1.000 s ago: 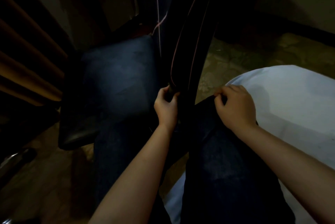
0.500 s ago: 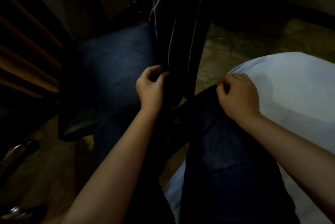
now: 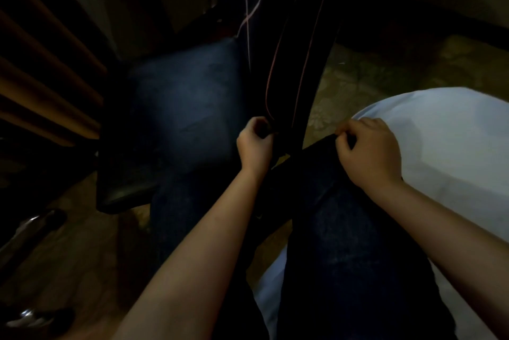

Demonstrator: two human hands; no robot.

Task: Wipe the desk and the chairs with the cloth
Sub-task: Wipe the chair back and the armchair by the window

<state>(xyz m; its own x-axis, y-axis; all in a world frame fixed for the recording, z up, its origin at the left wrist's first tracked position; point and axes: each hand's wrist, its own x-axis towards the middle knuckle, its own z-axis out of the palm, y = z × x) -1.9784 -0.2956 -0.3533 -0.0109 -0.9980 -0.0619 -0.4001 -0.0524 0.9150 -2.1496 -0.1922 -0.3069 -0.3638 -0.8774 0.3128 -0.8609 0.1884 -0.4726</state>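
Dim room, seen from above the seated person's lap. At far left, wooden slats run in a slanted row; below them, shiny metal parts lie on the patterned floor, too dark to identify. Next comes a chair seat, padded and dark blue, its front edge catching a little light. Just beside its right edge the left hand is curled round the lower end of the cloth, a dark strip with thin red stripes that hangs taut from above the frame down to the fist. To the right, across a narrow gap of floor, the right hand pinches the edge of dark fabric over the knee; whether this is the cloth or the trousers cannot be told. At far right, a pale, rounded padded surface lies beneath the person's right forearm.
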